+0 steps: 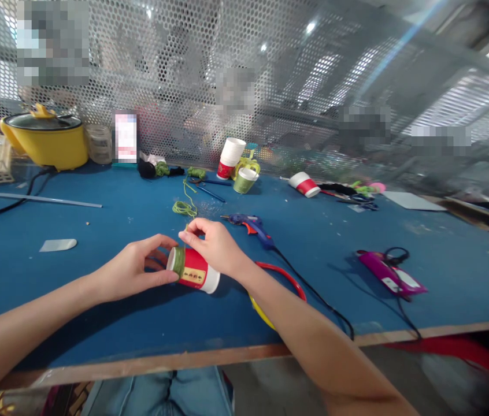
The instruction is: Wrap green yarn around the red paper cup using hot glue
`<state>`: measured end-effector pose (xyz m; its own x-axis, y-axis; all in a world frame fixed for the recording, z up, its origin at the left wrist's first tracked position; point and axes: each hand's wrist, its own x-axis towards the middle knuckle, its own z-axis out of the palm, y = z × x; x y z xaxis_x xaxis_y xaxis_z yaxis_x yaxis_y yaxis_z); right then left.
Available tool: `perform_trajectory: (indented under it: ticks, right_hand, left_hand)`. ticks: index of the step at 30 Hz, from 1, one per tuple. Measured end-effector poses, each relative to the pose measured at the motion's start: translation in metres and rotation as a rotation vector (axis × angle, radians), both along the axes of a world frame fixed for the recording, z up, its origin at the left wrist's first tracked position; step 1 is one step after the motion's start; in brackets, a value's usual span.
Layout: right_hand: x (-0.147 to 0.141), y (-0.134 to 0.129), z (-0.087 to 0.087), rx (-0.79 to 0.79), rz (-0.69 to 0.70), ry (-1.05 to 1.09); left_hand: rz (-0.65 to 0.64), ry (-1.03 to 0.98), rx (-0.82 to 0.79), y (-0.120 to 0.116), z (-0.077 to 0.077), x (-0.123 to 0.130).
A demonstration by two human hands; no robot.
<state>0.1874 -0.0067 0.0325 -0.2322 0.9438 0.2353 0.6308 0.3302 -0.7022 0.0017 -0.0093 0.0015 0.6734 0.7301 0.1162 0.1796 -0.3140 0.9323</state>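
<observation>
A red and white paper cup (192, 268) lies tilted on its side near the front of the blue table, with green yarn (179, 261) wound round one end. My left hand (134, 266) grips the cup at the yarn-wrapped end, thumb below and fingers above. Over the cup, my right hand (210, 242) pinches a strand of green yarn between thumb and forefinger. Loose green yarn (185, 207) trails on the table beyond that hand. Just to the right lies a blue hot glue gun (251, 226), its nozzle pointing left.
At the back stand stacked paper cups (231, 156) and a green-wrapped cup (245, 181); another cup (304, 185) lies over. A yellow electric pot (47, 141) is back left. A purple power strip (389, 273) and cords lie right. Perforated metal panels rise behind.
</observation>
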Motion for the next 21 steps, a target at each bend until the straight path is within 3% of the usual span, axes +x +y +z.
perform_trajectory:
  ticks: [3, 11, 21]
  right_hand:
    - [0.0003, -0.0033, 0.0016, 0.017, 0.006, 0.005]
    - [0.0006, -0.0064, 0.0046, 0.058, 0.011, -0.013]
    - [0.0011, -0.0025, 0.0066, 0.040, 0.022, -0.019]
  left_hand:
    - [0.010, 0.046, 0.052, -0.0008, 0.0008, -0.0008]
    - [-0.018, 0.027, 0.402, -0.0004, -0.0016, -0.0007]
    - [-0.010, 0.103, 0.574, -0.0039, -0.0002, -0.0015]
